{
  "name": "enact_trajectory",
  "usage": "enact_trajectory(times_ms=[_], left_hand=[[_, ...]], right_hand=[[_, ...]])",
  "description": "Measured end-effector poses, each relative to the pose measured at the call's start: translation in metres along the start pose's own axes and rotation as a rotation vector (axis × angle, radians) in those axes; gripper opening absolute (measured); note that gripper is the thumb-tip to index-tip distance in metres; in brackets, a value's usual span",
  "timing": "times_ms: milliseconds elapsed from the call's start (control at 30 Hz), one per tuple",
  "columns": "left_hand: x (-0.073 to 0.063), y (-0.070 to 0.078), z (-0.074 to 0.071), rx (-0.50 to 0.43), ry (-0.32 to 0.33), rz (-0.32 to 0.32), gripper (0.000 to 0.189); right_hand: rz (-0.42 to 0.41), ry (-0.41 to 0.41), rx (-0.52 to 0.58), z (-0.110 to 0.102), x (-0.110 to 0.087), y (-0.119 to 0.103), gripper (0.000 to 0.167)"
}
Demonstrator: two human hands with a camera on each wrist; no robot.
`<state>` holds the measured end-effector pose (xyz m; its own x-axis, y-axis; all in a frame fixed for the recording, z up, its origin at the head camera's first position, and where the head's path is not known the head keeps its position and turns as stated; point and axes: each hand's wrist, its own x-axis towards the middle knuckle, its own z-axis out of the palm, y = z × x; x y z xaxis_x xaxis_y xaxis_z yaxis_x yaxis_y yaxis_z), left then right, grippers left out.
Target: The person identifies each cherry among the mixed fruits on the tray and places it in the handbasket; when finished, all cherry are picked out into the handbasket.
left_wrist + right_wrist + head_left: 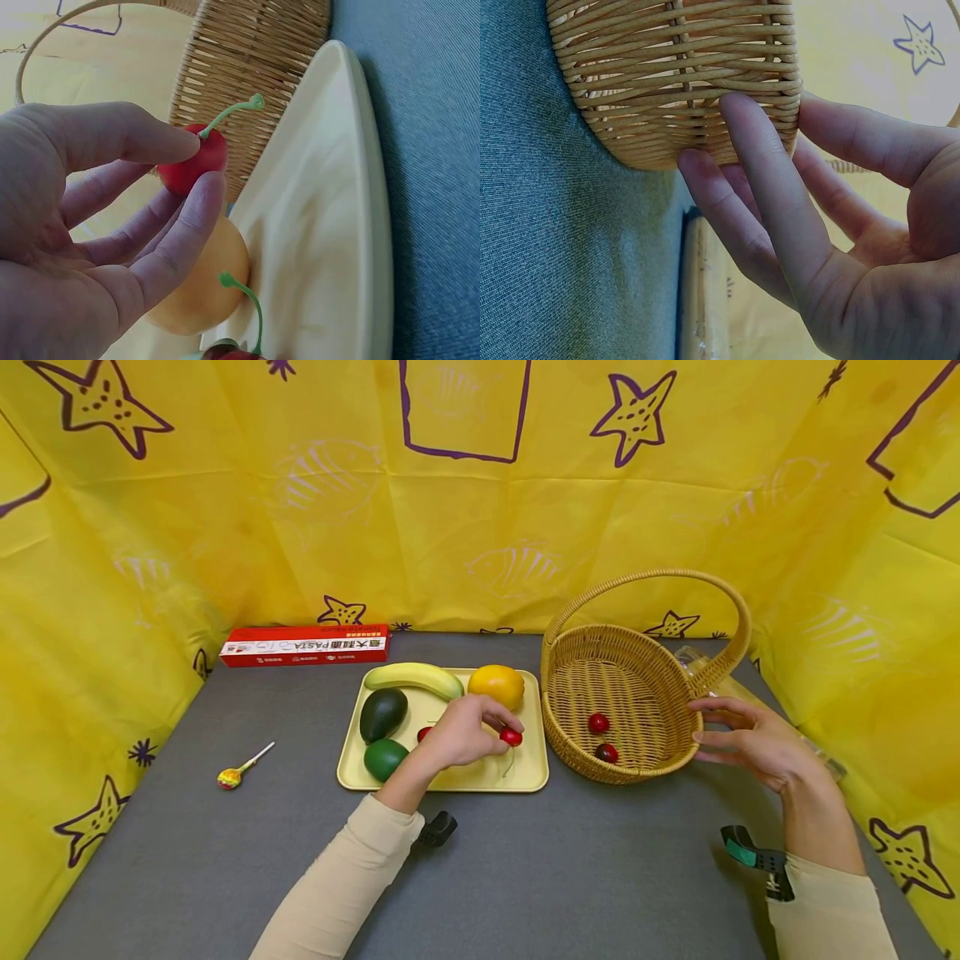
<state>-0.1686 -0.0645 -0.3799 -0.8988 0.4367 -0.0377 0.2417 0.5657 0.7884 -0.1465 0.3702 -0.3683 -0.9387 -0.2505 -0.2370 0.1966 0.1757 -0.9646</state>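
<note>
My left hand point(467, 731) pinches a red cherry point(193, 161) between thumb and fingertips, over the right part of a cream tray point(450, 783). The cherry's green stem point(232, 112) sticks out past the thumb. Another cherry point(424, 733) on the tray is partly hidden behind that hand. At the right side of a wicker basket point(558, 727), my right hand point(757, 743) rests its extended fingers against the rim and outer wall. Inside the basket lie two dark red cherries point(598, 723), apart from each other.
The tray also bears a banana point(412, 677), an avocado point(383, 714), a green oval fruit point(386, 760) and a yellow-orange fruit point(496, 687). A red pasta box point(306, 646) stands at the back left, a lollipop point(230, 777) nearer. A clear package point(813, 745) lies behind the right hand.
</note>
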Motion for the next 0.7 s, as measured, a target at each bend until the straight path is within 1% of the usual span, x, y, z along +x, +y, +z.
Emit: enact_trajectory(times_ms=[267,533,700], left_hand=[[0.002,0.007,-0.003,-0.067,-0.027,0.020,0.025],[0.008,0.019,-0.005,-0.136,-0.050,0.083,0.026],[0.014,0.025,-0.004,-0.226,-0.088,0.095,0.027]], right_hand=[[0.014,0.005,-0.008,0.000,0.000,-0.001,0.048],[0.003,0.005,0.002,0.000,0.000,-0.001,0.046],[-0.003,0.003,0.006,-0.001,-0.001,-0.001,0.045]])
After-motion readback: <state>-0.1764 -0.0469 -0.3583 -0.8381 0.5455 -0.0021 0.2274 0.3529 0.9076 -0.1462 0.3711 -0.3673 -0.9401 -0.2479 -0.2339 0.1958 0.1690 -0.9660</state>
